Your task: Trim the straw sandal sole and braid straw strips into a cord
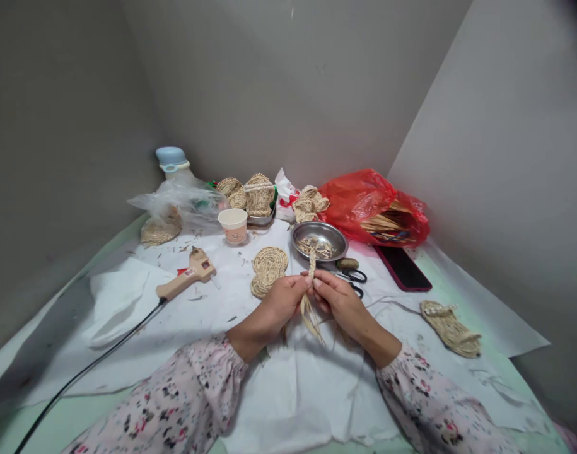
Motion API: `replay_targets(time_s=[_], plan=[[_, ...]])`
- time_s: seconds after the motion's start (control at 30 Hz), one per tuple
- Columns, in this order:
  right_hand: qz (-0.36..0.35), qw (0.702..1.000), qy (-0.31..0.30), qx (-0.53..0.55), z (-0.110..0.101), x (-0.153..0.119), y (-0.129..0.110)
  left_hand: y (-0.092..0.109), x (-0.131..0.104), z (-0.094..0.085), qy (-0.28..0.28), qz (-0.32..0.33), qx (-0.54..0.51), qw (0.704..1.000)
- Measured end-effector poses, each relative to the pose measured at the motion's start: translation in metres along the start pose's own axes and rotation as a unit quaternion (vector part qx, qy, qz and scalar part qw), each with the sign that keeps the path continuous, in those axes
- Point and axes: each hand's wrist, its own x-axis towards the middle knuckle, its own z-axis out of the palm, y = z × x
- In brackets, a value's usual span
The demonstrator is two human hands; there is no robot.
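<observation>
Both hands meet over the middle of the white sheet, pinching a pale straw braid [312, 261]. Its plaited end points up, away from me, in front of the metal bowl [297, 249]. Loose strands [311, 318] hang below the fingers. My left hand [288, 297] is closed on the braid from the left, thumb on top. My right hand [334, 296] closes on it from the right. Just beyond my left hand lies a coiled straw piece [269, 268] shaped like a figure eight. Black-handled scissors [357, 275] lie partly hidden behind my right hand.
At left lie a corded glue gun [188, 275] and a paper cup [233, 227]. A red plastic bag [354, 195] holding straw stands at the back right, near a phone [404, 268]. A woven straw slipper [451, 329] lies far right. Grey walls [288, 94] enclose the table.
</observation>
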Motion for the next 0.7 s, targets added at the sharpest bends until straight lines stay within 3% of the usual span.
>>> replay_targets(time_s=[0.2,0.7], plan=[[-0.006,0.999,0.011,-0.04,-0.002,0.002,0.002,-0.004,0.001,-0.006,0.048,-0.015,0.014,0.999],[0.011,0.999,0.021,-0.044,0.0,0.001,-0.006,-0.01,0.005,-0.014,0.02,-0.01,0.011,1.0]])
